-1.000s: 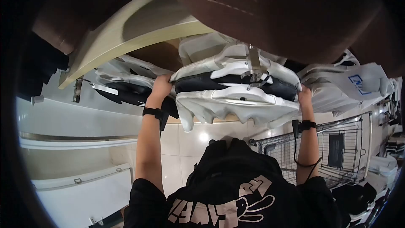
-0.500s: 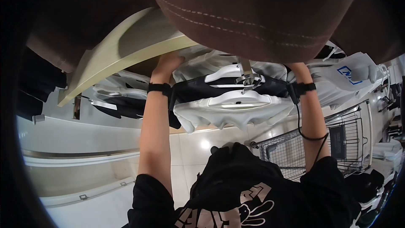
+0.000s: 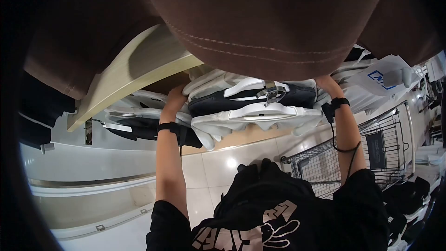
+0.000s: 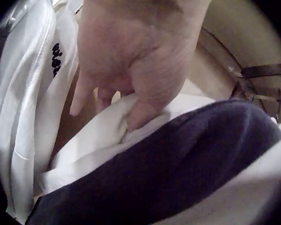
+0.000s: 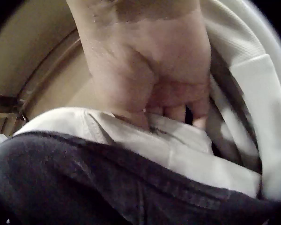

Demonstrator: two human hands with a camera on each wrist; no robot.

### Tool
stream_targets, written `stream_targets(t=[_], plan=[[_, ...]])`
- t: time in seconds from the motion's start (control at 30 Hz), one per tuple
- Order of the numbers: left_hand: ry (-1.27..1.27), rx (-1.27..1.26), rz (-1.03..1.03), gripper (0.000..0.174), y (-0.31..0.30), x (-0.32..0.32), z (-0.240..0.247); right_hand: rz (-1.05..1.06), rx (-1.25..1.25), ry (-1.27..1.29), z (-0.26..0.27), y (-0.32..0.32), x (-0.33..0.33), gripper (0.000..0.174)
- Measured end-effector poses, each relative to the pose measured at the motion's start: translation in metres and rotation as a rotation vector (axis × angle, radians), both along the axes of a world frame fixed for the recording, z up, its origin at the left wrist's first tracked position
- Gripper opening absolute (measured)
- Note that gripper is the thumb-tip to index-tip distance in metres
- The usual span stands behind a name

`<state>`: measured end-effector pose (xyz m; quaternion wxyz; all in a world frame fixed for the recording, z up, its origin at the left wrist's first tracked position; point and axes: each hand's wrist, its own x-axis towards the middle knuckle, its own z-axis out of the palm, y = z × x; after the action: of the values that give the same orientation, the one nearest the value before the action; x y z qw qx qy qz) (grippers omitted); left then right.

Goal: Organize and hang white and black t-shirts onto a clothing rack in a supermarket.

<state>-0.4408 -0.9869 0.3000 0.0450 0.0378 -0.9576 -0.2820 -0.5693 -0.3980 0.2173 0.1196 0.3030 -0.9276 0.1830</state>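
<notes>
Several white and black garments hang on white hangers from a metal rail. My left hand [image 3: 176,97] is at the left shoulder of a white garment [image 3: 209,83] behind a black one [image 3: 297,96]. In the left wrist view my left hand [image 4: 136,61] grips the white cloth [image 4: 93,136], thumb on the near side, some fingers hidden behind it. My right hand [image 3: 328,84] is at the opposite shoulder. In the right wrist view my right hand [image 5: 145,75] grips white cloth [image 5: 187,159] in front of its fingers, beside the dark garment [image 5: 84,168].
A pale wooden shelf edge [image 3: 134,81] curves above the left hand. A wire shopping cart [image 3: 371,153] stands at the right. More garments hang on both sides, one carrying a blue logo [image 3: 383,80]. White drawers [image 3: 107,227] are at the lower left.
Both hands have moved from the ends of the black garment to the white one behind it. The hanging garments have shifted slightly in the head view.
</notes>
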Motion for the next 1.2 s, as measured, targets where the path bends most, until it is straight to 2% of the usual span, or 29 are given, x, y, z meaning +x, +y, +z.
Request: stream_targets(t=[0.03,0.1,0.17,0.2,0.3,0.33,0.4,0.43,0.5,0.57,0.63,0.67,0.77,0.9,0.93,1.0,1.03,1.07,1.13,1.17,1.2], plan=[[0.031,-0.046,-0.013,0.03,-0.004,0.002,0.004,0.06,0.065,0.101,-0.001,-0.001,0.0,0.026],[0.058,-0.096,-0.024,0.029,-0.003,0.006,0.009,-0.065,-0.306,-0.02,-0.015,0.005,-0.004,0.019],[0.121,-0.235,0.102,0.029,0.017,0.005,0.012,-0.128,-0.607,-0.131,-0.046,0.012,-0.018,0.015],[0.124,-0.236,0.101,0.029,0.017,0.003,0.012,-0.161,-0.384,0.073,-0.013,-0.001,0.007,0.015],[0.023,-0.198,0.148,0.03,0.011,0.0,0.007,-0.217,-0.172,0.018,-0.032,0.011,-0.007,0.021],[0.043,-0.18,0.135,0.031,0.009,0.0,0.004,-0.24,-0.423,-0.062,-0.048,0.011,-0.013,0.024],[0.068,-0.16,0.123,0.031,0.01,0.0,0.002,-0.26,-0.674,-0.135,-0.06,0.017,-0.016,0.028],[0.048,-0.18,0.107,0.033,0.011,-0.001,0.003,-0.276,-0.455,-0.057,-0.028,0.004,-0.001,0.03],[0.026,-0.2,0.092,0.035,0.007,-0.001,0.0,-0.289,-0.235,0.017,0.031,-0.019,0.019,0.033],[-0.134,-0.307,0.072,0.033,-0.004,-0.005,-0.013,-0.266,-0.303,-0.277,0.064,-0.031,0.027,0.035],[-0.198,-0.279,0.116,0.032,0.001,-0.004,-0.021,-0.267,-0.326,-0.344,0.05,-0.029,0.008,0.036],[-0.262,-0.251,0.157,0.031,0.004,-0.005,-0.025,-0.246,-0.26,-0.3,0.051,-0.031,0.006,0.036],[-0.235,-0.221,0.174,0.032,0.011,-0.005,-0.033,-0.231,-0.126,-0.187,0.052,-0.035,-0.003,0.035],[-0.142,-0.143,0.068,0.036,-0.005,-0.013,-0.041,-0.246,0.023,-0.098,0.064,-0.038,0.009,0.033],[-0.142,-0.139,0.067,0.036,0.0,-0.011,-0.027,-0.25,0.049,-0.088,0.067,-0.037,0.01,0.032],[0.018,-0.053,-0.126,0.041,0.004,-0.005,0.009,-0.329,0.303,0.017,0.071,-0.041,0.008,0.031],[0.015,-0.055,-0.12,0.041,0.008,-0.005,0.025,-0.351,0.386,0.051,0.072,-0.044,0.007,0.031],[0.021,0.038,-0.11,0.045,0.016,-0.009,0.039,-0.263,0.031,0.132,0.073,-0.047,0.005,0.029],[0.026,0.13,-0.09,0.05,0.037,-0.016,0.056,-0.171,-0.232,0.186,0.114,-0.076,0.024,0.025],[0.09,0.186,-0.126,0.05,0.053,-0.022,0.061,-0.168,-0.234,0.184,0.13,-0.102,0.03,0.025],[0.154,0.244,-0.165,0.05,0.061,-0.028,0.064,-0.155,-0.374,0.0,0.142,-0.124,0.034,0.029]])
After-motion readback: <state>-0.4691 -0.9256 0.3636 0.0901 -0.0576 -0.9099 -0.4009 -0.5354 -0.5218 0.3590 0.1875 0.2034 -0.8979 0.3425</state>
